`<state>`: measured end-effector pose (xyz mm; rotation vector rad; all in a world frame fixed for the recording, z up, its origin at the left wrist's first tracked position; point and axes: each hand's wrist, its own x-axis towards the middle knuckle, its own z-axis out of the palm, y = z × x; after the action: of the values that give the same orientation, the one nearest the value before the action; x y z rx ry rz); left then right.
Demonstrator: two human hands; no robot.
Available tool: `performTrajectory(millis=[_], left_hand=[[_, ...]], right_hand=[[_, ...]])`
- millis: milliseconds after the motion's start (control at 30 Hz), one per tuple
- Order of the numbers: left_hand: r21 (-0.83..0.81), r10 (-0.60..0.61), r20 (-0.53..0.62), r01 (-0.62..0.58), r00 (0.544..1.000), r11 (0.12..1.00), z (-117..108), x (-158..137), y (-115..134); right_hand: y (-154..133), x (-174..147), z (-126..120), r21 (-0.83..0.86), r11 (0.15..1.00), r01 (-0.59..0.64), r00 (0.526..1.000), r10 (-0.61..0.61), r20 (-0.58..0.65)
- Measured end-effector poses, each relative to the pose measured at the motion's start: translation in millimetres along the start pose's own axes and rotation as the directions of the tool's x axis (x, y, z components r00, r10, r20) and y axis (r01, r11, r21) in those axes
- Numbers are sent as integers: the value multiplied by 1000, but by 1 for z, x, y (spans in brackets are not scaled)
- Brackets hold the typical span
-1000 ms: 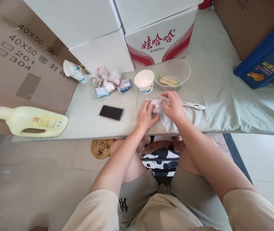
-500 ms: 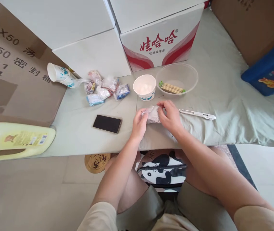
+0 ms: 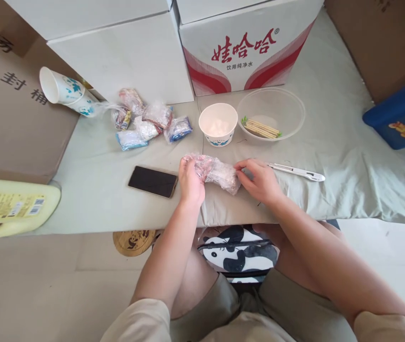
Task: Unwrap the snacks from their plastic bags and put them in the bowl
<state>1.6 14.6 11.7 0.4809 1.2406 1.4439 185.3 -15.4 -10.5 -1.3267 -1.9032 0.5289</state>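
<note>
A crinkled packet in clear plastic wrap [image 3: 220,173], pinkish at its left end, stretches between my hands just above the cloth. My left hand [image 3: 191,183] is closed around the pinkish end. At the other end, the thumb and fingertips of my right hand [image 3: 259,179] pinch the wrap. Behind the packet stands a patterned paper bowl [image 3: 219,141] with whitish contents. Right of it, a clear plastic bowl [image 3: 297,118] contains a bundle of thin sticks with green ends [image 3: 262,128]. A white utility knife [image 3: 298,172] lies to the right of my right hand.
A black phone [image 3: 152,181] lies left of my left hand. Several plastic-wrapped packets [image 3: 152,121] are heaped behind it, near stacked paper cups [image 3: 67,92] lying tilted. White cartons [image 3: 124,66] line the back. A yellow jug [image 3: 13,204] and a blue container [image 3: 401,114] flank the cloth-covered surface.
My hands have moved apart, my left hand to the left, and the wrapped packet now shows longer between them with its pinkish end exposed. The view has shifted slightly closer.
</note>
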Motion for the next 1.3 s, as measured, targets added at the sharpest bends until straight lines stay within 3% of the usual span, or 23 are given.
performTrajectory(millis=[133, 233, 367, 433, 533, 633, 700, 767, 833, 867, 967, 1067, 1133, 1200, 1300], left_hand=[[24, 7, 14, -7, 1000, 1000, -6, -5, 4], [79, 21, -3, -21, 1000, 997, -13, -4, 7], [271, 98, 55, -109, 994, 956, -27, 0, 4], [438, 239, 135, -274, 962, 856, -35, 0, 4], [613, 442, 342, -553, 830, 564, -44, -3, 7], [632, 457, 541, -700, 706, 332, -44, -6, 12], [664, 409, 599, -712, 689, 227, -42, -5, 13], [706, 351, 608, -687, 712, 172, -40, -2, 12], [704, 341, 616, -690, 710, 168, -40, 0, 13], [682, 367, 626, -711, 688, 172, -40, -1, 14], [583, 484, 664, -800, 570, 143, -42, -5, 21], [518, 483, 727, -852, 488, 81, -43, -13, 28], [522, 420, 762, -851, 494, 53, -45, -18, 32], [540, 346, 774, -838, 530, 76, -48, -21, 35], [524, 208, 795, -818, 569, 236, -55, -24, 42]], right_hand=[[2, -5, -1, 6, 1000, 15, 998, -15, -56], [6, -7, -6, 36, 999, -25, 982, 31, -188], [16, -7, -21, 114, 974, -196, 880, 226, -419], [18, -9, -28, 172, 961, -218, 855, 273, -442], [12, -14, -29, 154, 979, -131, 944, 171, -282], [6, -15, -22, 32, 996, -87, 991, 90, -102], [6, -13, -18, -30, 990, -140, 988, 137, -75], [8, -9, -19, -60, 977, -205, 974, 197, -112], [10, -6, -23, -72, 972, -225, 962, 210, -175], [10, -6, -25, -75, 974, -216, 958, 197, -209], [6, -7, -29, -95, 991, -90, 967, 64, -248], [-1, -10, -25, -150, 984, 98, 982, -120, -148], [-5, -12, -22, -200, 967, 159, 981, -177, -76], [-8, -13, -22, -239, 956, 170, 978, -193, -74], [-11, -17, -30, -222, 963, 151, 975, -182, -127]])
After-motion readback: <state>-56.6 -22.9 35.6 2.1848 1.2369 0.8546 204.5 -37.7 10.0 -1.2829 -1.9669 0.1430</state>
